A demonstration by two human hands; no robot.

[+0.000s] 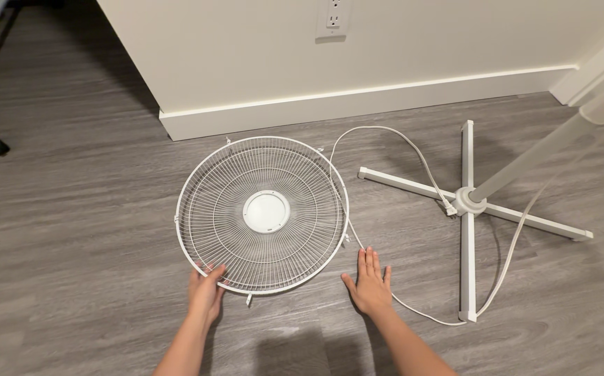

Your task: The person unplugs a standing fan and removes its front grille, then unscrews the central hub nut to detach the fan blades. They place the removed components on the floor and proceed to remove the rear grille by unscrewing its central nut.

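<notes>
**Left hand on the fan grille, right hand flat on the floor**

Your left hand (206,291) is resting on the near rim of the white wire fan grille (263,213), fingers curled loosely over the ring rather than clamped; how much of the rim the fingers are wrapping is hard to tell, since they are covering that stretch of wire. Your right hand (369,284) is lying open and flat on the grey wood-look floor (72,244), fingers together and pointing away from you, holding nothing. It is sitting just beside the grille's near right edge, apart from it, and close to the white power cord (413,310) that is running past on the floor.

The grille is lying flat on the floor in front of you, round centre cap facing up, small clips sticking out around its ring. To its right, the cord is looping up toward the wall and back down to its plug (448,207), which is lying right against the hub of the white cross-shaped fan base (467,202). The fan pole (538,157) is rising from that hub toward the upper right, blurred and cut off by the frame edge, so whatever is on its top is not showing.

Beyond, the white baseboard (357,104) is running along the wall, and a wall outlet (333,17) is being cropped at the top edge.
</notes>
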